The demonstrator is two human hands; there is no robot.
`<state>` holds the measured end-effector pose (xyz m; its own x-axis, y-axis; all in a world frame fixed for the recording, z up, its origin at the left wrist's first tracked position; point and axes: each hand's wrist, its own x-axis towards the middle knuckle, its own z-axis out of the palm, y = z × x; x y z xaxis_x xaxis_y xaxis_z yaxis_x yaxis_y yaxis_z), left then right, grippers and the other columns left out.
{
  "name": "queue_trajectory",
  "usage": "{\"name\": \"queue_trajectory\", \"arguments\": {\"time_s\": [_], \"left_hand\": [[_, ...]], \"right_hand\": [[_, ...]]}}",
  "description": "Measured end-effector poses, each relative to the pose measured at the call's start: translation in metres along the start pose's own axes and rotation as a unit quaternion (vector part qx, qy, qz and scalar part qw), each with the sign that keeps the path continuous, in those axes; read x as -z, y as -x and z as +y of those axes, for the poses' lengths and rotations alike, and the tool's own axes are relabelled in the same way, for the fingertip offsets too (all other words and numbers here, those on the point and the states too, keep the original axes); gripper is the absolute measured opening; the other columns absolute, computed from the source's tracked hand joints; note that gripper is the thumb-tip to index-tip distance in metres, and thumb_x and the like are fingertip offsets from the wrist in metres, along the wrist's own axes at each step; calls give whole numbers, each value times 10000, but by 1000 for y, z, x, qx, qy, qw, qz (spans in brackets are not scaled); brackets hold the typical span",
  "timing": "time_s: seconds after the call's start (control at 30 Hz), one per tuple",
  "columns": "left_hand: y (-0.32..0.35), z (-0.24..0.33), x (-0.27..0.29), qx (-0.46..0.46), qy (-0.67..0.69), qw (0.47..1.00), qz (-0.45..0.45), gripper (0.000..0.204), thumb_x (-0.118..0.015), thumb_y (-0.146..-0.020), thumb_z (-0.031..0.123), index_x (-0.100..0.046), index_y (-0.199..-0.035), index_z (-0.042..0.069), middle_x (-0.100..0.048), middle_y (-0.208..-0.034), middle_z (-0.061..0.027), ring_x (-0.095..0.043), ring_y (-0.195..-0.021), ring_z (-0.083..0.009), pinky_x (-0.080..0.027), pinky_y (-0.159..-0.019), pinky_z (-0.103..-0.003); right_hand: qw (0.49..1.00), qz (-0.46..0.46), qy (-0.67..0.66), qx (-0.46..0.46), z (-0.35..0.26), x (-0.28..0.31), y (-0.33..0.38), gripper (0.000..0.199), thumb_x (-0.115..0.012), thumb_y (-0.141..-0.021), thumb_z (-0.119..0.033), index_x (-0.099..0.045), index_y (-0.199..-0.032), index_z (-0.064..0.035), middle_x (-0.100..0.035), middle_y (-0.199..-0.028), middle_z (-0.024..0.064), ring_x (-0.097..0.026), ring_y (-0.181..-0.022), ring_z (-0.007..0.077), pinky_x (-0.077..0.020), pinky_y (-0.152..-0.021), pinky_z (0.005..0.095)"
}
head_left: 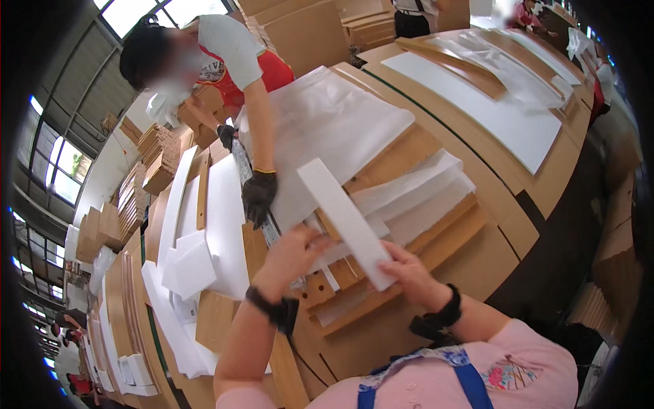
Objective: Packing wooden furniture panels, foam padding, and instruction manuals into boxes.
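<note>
Pink shirt (412,387) fills the near edge. The right hand (417,278) has its grip pinching the near end of a white foam strip (344,221); the left hand (291,258), its grip loosely spread and empty, is just to the left. Steadying the strip's far end too should, I judge, prevent bending. Beneath lies cardboard (501,204) bearing brown boards (436,236) and translucent wrap (405,194); whether it forms a carton, I cannot tell

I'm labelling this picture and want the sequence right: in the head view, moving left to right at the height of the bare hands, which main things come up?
White square piece → left hand → long white strip → right hand.
</note>
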<state>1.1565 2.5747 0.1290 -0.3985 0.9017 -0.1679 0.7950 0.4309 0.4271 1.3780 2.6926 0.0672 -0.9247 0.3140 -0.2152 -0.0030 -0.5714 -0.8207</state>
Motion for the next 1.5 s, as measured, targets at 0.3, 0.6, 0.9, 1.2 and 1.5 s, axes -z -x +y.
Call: {"name": "queue_trajectory", "arguments": {"time_s": [0.3, 0.6, 0.9, 1.2, 1.5], "left_hand": [[-99, -114, -7, 20, -145, 934, 326, 179, -605, -748, 161, -610, -888, 49, -582, -906, -151, -584, -817, -339, -476, -729, -389], [-56, -121, 4, 15, 144, 908, 393, 167, -555, -843, 155, -610, -921, 19, -617, -777, -176, -609, -748, -331, -462, -680, -375], [-74, -150, -10, -60, 238, 868, 431, 280, -523, -851, 201, -621, -1027, 6, -620, -1016, -192, -599, -945, -317, -453, -812, -348], [-61, -116, -14, -120, 304, 917, 228, 267, -558, -898, 200, -635, -1010, -30, -583, -1089, -65, -529, -989, -133, -410, -867, -256], [-41, -148, -35, -2, 175, 955, 240, 532, -601, -859, 381, -500, -1273, 63, -426, -1333, -229, -434, -1223, -314, -361, -990, -339]], "right_hand": [[955, 77, 286, -6, -22, 27, 33, 469, -633, -787, -238, -462, -1169, -26, -591, -977, 179, -635, -778, 254, -520, -640, 364], [623, 154, 731, 234, 17, -59, -75, 420, -523, -809, -179, -519, -1222, -108, -559, -884, 189, -544, -825, 331, -490, -658, 419], [534, 71, 834, 118, 10, -115, -126, 410, -475, -828, -168, -526, -1214, -40, -569, -904, 220, -581, -837, 350, -501, -704, 407], [549, 46, 821, 153, 32, -78, -191, 261, -520, -811, -198, -608, -961, -3, -655, -853, 156, -594, -890, 290, -494, -708, 361], [967, 100, 196, -128, -33, -20, -152, 582, -471, -842, -552, -551, -1131, -53, -647, -936, 103, -607, -708, 278, -493, -697, 405]]}}
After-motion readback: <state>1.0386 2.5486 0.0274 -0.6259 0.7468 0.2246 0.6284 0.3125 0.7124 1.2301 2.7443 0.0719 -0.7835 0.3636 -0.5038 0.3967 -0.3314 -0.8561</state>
